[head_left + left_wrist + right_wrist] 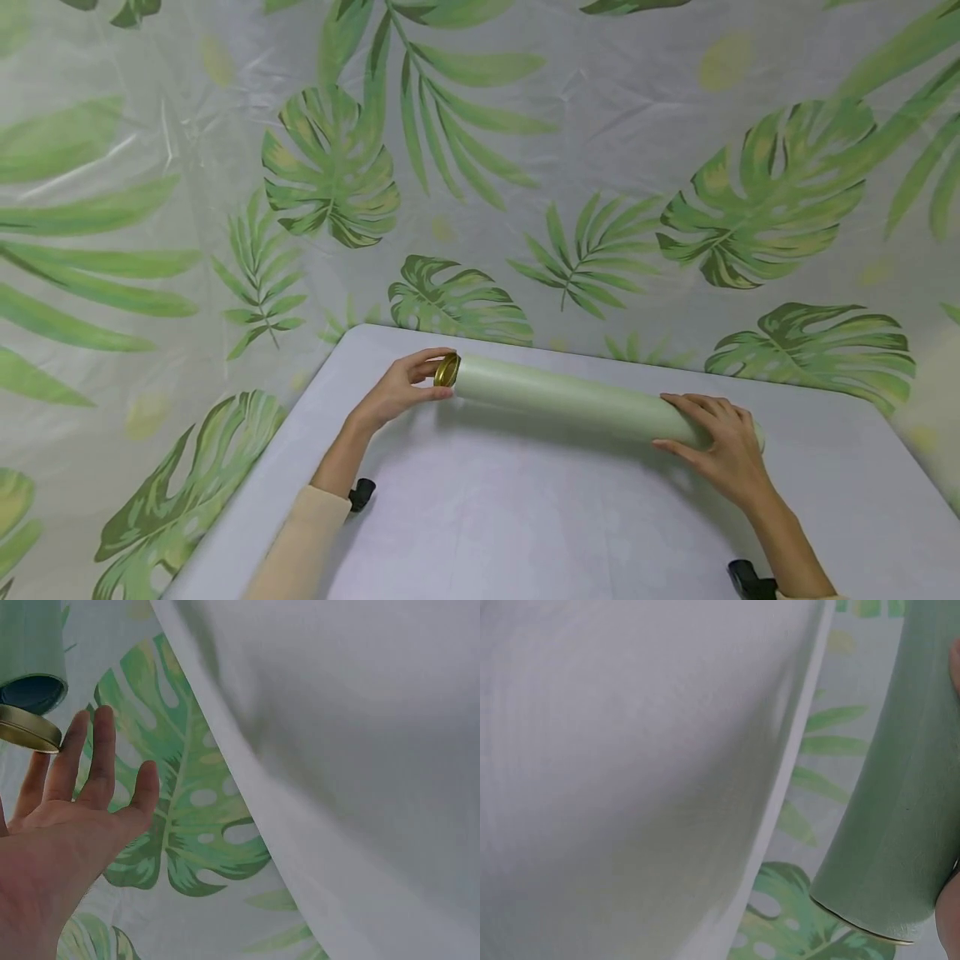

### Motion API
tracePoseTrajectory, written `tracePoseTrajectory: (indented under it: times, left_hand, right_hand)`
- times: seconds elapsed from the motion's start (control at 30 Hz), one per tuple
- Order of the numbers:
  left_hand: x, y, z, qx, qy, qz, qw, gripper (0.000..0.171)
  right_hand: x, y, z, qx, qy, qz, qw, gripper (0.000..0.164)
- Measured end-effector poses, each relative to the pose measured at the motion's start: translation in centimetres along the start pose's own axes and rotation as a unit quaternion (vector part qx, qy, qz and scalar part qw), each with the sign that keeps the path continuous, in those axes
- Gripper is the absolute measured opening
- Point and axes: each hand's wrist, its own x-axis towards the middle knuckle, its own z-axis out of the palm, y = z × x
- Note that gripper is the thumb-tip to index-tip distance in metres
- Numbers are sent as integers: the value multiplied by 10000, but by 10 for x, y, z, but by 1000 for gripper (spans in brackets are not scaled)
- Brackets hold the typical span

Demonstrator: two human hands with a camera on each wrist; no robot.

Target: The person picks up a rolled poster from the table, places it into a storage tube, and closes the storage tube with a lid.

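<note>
A long pale green tube (562, 397) is held up over the white table, lying nearly level. My right hand (722, 435) grips it near its right end, thumb on the near side and fingers over the top. At the other end my left hand (399, 390) holds a gold metal lid (446, 372) between thumb and fingers. In the left wrist view the lid (31, 729) hangs tilted just off the tube's open mouth, which looks dark inside. The right wrist view shows the tube (892, 817) with only bits of my fingers at the edge.
The white table (525, 517) has rounded far corners and reaches beneath both arms. Behind and beside it hangs or lies a leaf-printed sheet (480, 225). Black wrist devices (363, 495) sit on both wrists.
</note>
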Motion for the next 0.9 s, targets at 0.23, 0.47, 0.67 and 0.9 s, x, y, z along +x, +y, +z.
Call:
tracePoseTrajectory:
  times: [0.23, 0.47, 0.67, 0.9]
  left_hand:
    - [2, -6, 7, -341, -232, 6, 9992, 69]
    - [-2, -9, 10, -253, -370, 13, 9990, 69]
    - [-2, -11, 10, -311, -576, 205, 9976, 69]
    - [-3, -14, 9, -342, -798, 402, 9954, 68]
  right_hand:
    - [0, -2, 2, 65, -139, 63, 9999, 82]
    - [2, -1, -3, -144, -453, -26, 9989, 85]
    - [2, -3, -8, -164, -705, -20, 9974, 83]
    - [0, -6, -9, -41, -992, 104, 9950, 70]
